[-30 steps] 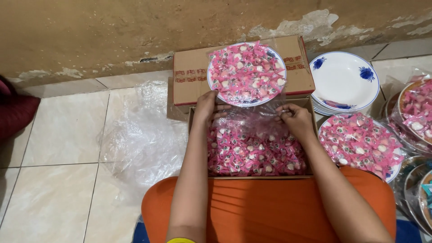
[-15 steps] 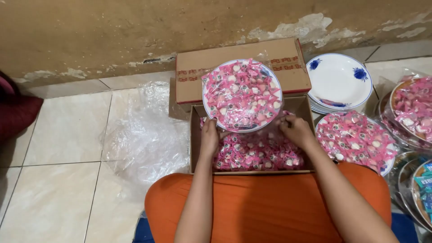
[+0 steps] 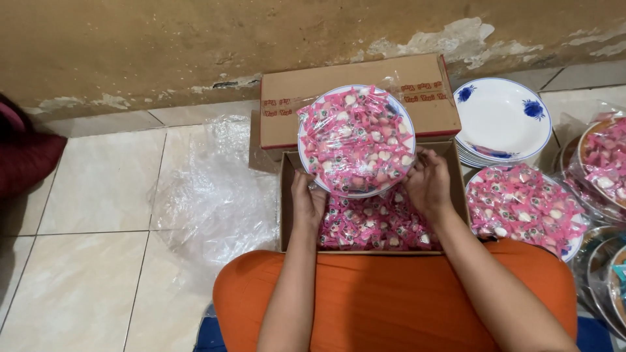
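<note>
A white plate (image 3: 357, 140) heaped with small pink-wrapped candies and covered in clear plastic is held over an open cardboard box (image 3: 285, 202). My left hand (image 3: 307, 201) grips its near-left rim and my right hand (image 3: 428, 182) grips its near-right rim. The box below holds several loose pink candies (image 3: 375, 228). Its flap (image 3: 427, 91) lies open toward the wall. The box rests against my lap in orange cloth (image 3: 391, 300).
A stack of white plates with blue flowers (image 3: 502, 120) sits to the right. A second wrapped candy plate (image 3: 521, 208) lies beside the box, with more wrapped plates (image 3: 603, 163) at the right edge. Crumpled clear plastic (image 3: 208, 195) lies on the tiled floor at left. A dark red cloth (image 3: 26, 156) is far left.
The wrapped candy plate has come from the box flap toward me and lower, and both hands have moved from the box's far edge to grip its near rim.
</note>
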